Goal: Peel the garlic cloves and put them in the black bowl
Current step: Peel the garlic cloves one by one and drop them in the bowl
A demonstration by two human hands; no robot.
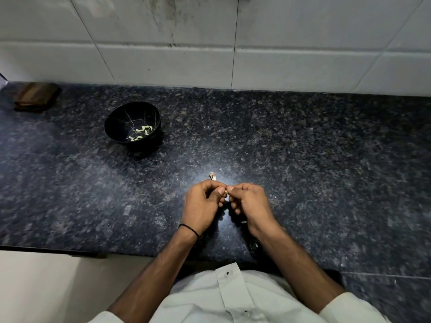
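Pinching a small papery garlic clove (226, 191) between curled left hand (202, 206) and right hand (251, 204), thumbs meeting, well apart from the round glossy black bowl (120, 122).

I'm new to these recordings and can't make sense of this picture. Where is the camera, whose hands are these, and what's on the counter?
There is no machine here: a person wears one wide-angle camera on the head, looking down at their own bare hands. The left hand and right hand pinch a small pale garlic clove between their fingertips, above a dark speckled stone counter. Farther left stands a round black bowl holding peeled pale cloves. A scrap of papery skin lies just beyond the hands, and a brown wooden-looking block sits by the white tiled wall.
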